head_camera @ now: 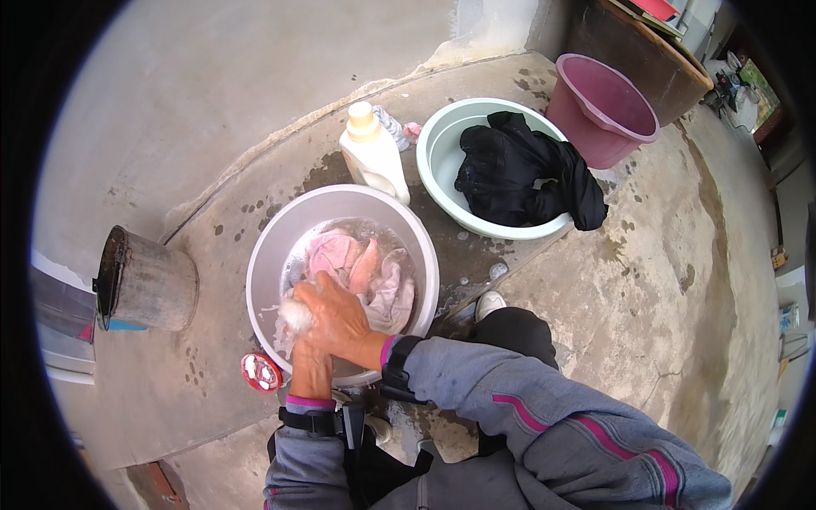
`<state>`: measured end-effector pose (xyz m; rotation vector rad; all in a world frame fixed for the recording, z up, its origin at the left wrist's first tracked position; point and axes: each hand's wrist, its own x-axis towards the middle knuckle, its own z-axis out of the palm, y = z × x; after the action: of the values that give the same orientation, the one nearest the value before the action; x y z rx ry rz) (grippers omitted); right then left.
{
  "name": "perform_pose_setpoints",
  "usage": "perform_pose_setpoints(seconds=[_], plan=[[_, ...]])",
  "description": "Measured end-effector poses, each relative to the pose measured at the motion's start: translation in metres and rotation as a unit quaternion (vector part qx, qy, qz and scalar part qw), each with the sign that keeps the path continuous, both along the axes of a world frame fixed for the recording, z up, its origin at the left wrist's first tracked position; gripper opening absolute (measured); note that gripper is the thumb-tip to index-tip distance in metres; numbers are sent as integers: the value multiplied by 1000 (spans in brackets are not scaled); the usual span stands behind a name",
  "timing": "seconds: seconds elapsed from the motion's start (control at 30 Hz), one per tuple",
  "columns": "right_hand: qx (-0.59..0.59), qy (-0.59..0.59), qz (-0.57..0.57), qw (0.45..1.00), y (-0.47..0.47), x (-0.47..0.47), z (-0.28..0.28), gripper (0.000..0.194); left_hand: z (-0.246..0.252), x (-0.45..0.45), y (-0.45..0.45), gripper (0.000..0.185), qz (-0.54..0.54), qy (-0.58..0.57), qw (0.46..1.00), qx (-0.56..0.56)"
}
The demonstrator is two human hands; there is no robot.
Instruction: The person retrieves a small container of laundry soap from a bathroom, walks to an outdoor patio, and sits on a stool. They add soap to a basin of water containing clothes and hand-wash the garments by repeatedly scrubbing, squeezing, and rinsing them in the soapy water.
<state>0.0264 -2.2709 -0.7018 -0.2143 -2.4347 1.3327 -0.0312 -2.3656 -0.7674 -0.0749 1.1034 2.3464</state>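
Both my hands are together over the left part of a large pale plastic basin [257, 274] of sudsy water. My right hand [338, 315] closes on a wet whitish cloth [296, 315], bunched up and dripping. Beneath it, my left hand [311, 357] is mostly covered by the right one and the cloth, so its fingers are hidden. In the water lie a pink cloth [333, 250] and a pale pinkish cloth [394, 296]. A small red dish [261, 372] with white pieces in it stands on the floor beside the basin, near my left wrist.
Behind the basin stands a white detergent bottle [376, 156] with small cloths beside it. A pale green basin [440, 191] holds black clothing [510, 172]. Farther right is a purple-pink tub [590, 121]; at left, a worn metal bucket [156, 277]. Concrete wall [223, 76] borders the wet floor.
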Motion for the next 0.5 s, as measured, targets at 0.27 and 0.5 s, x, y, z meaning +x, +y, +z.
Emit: perform_pose_setpoints(seconds=[0.27,0.5], plan=[[0,85,-57,995,-13,2,9,38,21,-2,-6,36,12,31,999,-5],[-168,-92,-116,975,14,-29,-10,36,14,3,7,33,57,-57,985,-150]])
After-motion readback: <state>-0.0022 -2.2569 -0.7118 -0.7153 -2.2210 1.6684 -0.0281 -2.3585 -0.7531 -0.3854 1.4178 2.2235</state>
